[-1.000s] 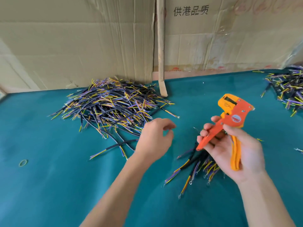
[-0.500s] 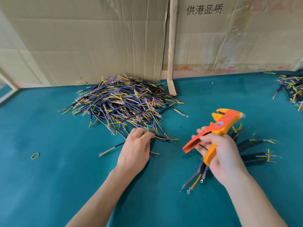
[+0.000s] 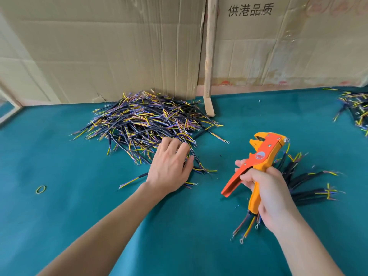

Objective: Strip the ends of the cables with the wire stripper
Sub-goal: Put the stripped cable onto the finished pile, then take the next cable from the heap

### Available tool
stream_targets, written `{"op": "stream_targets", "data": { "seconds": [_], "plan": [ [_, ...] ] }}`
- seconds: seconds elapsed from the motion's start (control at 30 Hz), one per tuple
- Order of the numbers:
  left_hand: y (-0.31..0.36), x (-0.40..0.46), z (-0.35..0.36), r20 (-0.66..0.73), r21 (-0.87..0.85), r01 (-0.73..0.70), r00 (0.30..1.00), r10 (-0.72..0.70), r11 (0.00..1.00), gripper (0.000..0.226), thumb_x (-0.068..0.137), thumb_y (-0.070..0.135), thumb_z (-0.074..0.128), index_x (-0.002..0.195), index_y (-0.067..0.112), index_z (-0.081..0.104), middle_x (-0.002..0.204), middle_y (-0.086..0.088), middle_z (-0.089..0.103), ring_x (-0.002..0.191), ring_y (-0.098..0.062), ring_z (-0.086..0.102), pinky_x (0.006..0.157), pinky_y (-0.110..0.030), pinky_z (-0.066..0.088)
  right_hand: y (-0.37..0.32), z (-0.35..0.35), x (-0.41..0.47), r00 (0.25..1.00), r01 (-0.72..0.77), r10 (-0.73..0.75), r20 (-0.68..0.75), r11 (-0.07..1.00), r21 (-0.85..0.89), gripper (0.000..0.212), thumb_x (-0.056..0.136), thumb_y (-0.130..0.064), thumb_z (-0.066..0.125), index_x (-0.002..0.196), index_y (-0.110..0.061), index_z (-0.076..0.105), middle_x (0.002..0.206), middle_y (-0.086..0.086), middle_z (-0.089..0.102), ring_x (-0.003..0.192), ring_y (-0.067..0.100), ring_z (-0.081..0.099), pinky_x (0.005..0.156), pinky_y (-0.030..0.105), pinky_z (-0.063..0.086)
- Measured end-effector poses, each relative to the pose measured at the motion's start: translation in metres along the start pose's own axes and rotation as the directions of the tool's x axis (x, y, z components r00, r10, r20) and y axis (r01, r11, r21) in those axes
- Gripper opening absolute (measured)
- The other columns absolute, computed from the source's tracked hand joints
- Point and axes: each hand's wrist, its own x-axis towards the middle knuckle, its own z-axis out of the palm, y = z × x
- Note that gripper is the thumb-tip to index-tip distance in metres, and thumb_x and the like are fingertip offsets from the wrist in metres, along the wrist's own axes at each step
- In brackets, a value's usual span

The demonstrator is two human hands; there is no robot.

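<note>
- Head view, nearest first: the teal felt-covered table [image 3: 59, 226] fills the lower frame, with both bare forearms reaching up from 6 o'clock.
- At about 4 o'clock the right hand [image 3: 272, 194] grips the orange-and-yellow plastic wire stripper [image 3: 258, 164]; its fingers are curled round the yellow handle, while the orange handle juts free toward 7 o'clock. The tool's head points to 12 o'clock and is held above the cloth.
- Under and behind that hand lies a small fan of black-sheathed cables with yellow, purple and blue cores [image 3: 302, 180]; some ends with ring terminals stick out below the wrist toward 6 o'clock.
- Near the centre, the left hand [image 3: 171, 166] lies palm down on the near edge of the big heap; the fingers are close together and bent a little onto the cables, the thumb out to the right. Whether they pinch one cable I cannot tell.
- At 9 o'clock a small yellow-green rubber band [image 3: 40, 189] lies alone on the cloth.
- Toward 12 o'clock sits the large heap of black cables with coloured cores [image 3: 147, 122], against the wall.
- At 2 o'clock another cable heap [image 3: 356, 108] is cut by the frame edge.
- Farthest, creased brown cardboard sheets [image 3: 99, 46] stand as a wall, with a bare wooden stick [image 3: 210, 56] leaning against them.
</note>
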Motion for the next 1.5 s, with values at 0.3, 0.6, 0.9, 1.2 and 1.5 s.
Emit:
{"op": "stream_targets", "data": {
  "seconds": [0.3, 0.6, 0.9, 1.2, 1.5],
  "plan": [
    [0.013, 0.038, 0.021, -0.104, -0.083, 0.026, 0.994, -0.035, 0.996, 0.026, 0.097, 0.026, 0.059, 0.082, 0.005, 0.061, 0.081, -0.010, 0.056, 0.083, -0.034, 0.048, 0.079, -0.047, 0.044, 0.001, 0.006, -0.005, 0.999, 0.021, -0.023, -0.023, 0.993, -0.113, 0.021, 0.069, -0.011, 0.066, 0.085, -0.018, 0.078, 0.108, -0.004, 0.077, 0.114, 0.023, 0.066, 0.113, 0.052, 0.041],
    [0.029, 0.120, 0.042, 0.395, 0.175, -0.181, 0.913, 0.100, 0.968, 0.033, 0.093, 0.007, 0.055, 0.116, 0.025, 0.071, 0.113, -0.001, 0.063, 0.115, -0.028, 0.049, 0.088, -0.037, 0.043, 0.006, 0.001, -0.001, 1.000, -0.001, 0.001, -0.007, 0.993, -0.116, 0.034, 0.058, -0.019, 0.063, 0.089, -0.018, 0.077, 0.106, -0.007, 0.077, 0.109, 0.020, 0.068, 0.082, 0.041, 0.058],
    [0.050, 0.141, 0.020, 0.108, -0.332, 0.033, 0.994, 0.003, 0.943, 0.011, 0.093, 0.007, 0.060, 0.101, 0.006, 0.067, 0.093, -0.014, 0.072, 0.092, -0.038, 0.063, 0.080, -0.044, 0.047, 0.005, 0.001, 0.001, 0.999, 0.024, -0.027, -0.027, 0.995, -0.097, 0.025, 0.059, -0.015, 0.062, 0.079, -0.017, 0.077, 0.100, -0.001, 0.078, 0.098, 0.020, 0.071, 0.106, 0.053, 0.049],
    [0.082, 0.082, -0.058, 0.145, -0.989, 0.147, 0.918, -0.370, -0.023, 0.011, 0.099, -0.001, 0.053, 0.092, 0.006, 0.057, 0.095, -0.017, 0.069, 0.090, -0.021, 0.069, 0.080, -0.032, 0.057, -0.004, 0.002, -0.003, 0.973, -0.087, -0.003, 0.230, 0.921, 0.379, 0.035, 0.072, 0.010, 0.047, 0.104, 0.002, 0.060, 0.113, 0.031, 0.071, 0.097, 0.047, 0.072, 0.084, 0.052, 0.061],
    [0.068, -0.054, -0.040, 0.416, -0.909, 0.362, 0.778, -0.472, -0.205, 0.016, 0.079, 0.022, 0.077, 0.092, 0.013, 0.072, 0.105, -0.014, 0.072, 0.111, -0.030, 0.068, 0.101, -0.036, 0.054, -0.008, 0.005, -0.010, 0.930, -0.182, -0.019, 0.368, 0.845, 0.503, 0.042, 0.065, 0.004, 0.043, 0.104, 0.003, 0.060, 0.126, 0.036, 0.064, 0.102, 0.046, 0.067, 0.090, 0.046, 0.058]
  ]
}}
